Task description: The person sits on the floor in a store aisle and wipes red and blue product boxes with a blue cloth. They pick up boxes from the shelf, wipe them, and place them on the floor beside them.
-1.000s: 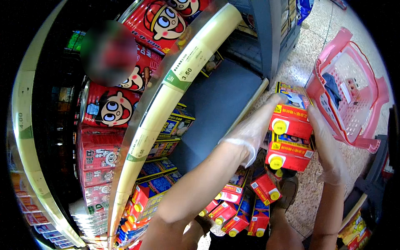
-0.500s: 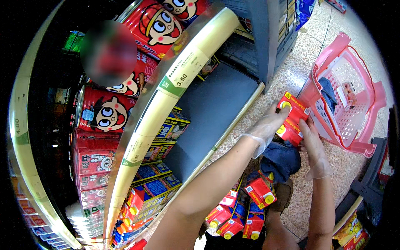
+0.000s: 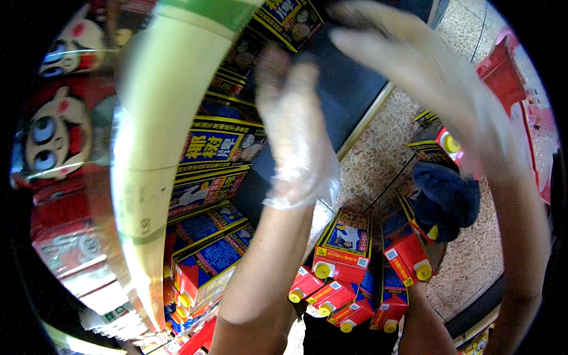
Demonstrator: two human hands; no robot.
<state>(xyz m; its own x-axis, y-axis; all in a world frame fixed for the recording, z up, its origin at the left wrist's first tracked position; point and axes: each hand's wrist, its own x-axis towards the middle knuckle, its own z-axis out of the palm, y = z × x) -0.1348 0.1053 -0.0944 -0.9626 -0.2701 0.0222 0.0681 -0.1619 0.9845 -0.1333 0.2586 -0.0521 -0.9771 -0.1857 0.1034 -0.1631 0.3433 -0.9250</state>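
Note:
Both my hands wear thin clear plastic gloves. My left hand (image 3: 296,124) reaches over the dark lower shelf (image 3: 349,77), its blurred fingers apart beside the row of black-and-yellow drink cartons (image 3: 219,145). Nothing shows in it. My right hand (image 3: 402,47), smeared by motion, stretches in above the same shelf with fingers apart and no carton visible in it. Below, several cartons with red ends and yellow caps, such as this carton (image 3: 343,245), lie bunched on the floor by my legs. Another carton (image 3: 438,145) rests beyond a dark blue cloth (image 3: 447,198).
A cream shelf edge (image 3: 171,100) curves close on the left, with red cartoon-face packs (image 3: 59,136) above it. At the right stands a pink basket (image 3: 532,118). Speckled tile floor (image 3: 378,160) lies beside the shelf's metal lip.
Both hands have left the red-ended carton they held near the basket and swung up and left to the lower shelf. The view has moved closer to the shelf.

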